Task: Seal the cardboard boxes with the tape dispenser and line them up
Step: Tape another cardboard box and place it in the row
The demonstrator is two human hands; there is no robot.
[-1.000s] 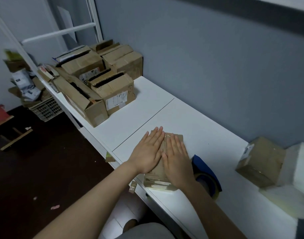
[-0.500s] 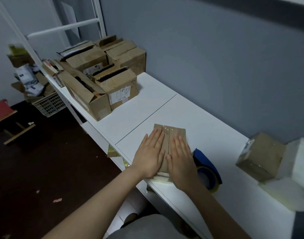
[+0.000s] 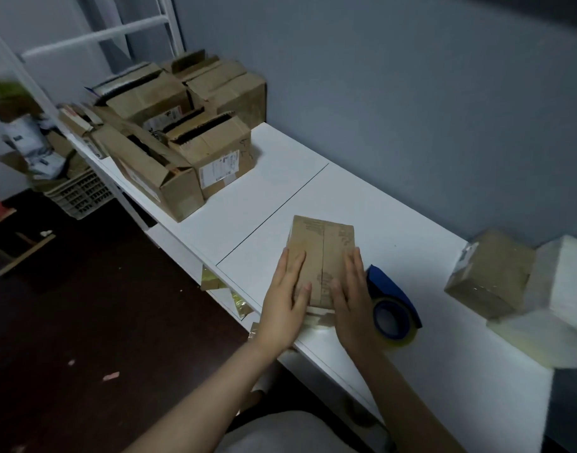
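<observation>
Two flat hands, left hand [image 3: 285,302] and right hand [image 3: 352,300], atop the box [image 3: 323,246].

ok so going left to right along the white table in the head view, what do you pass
pile of open cardboard boxes → small cardboard box → blue tape dispenser → taped box → white block

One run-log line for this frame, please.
left hand: flat on small box top | right hand: flat on same top | tape dispenser: on table, right of box
</observation>
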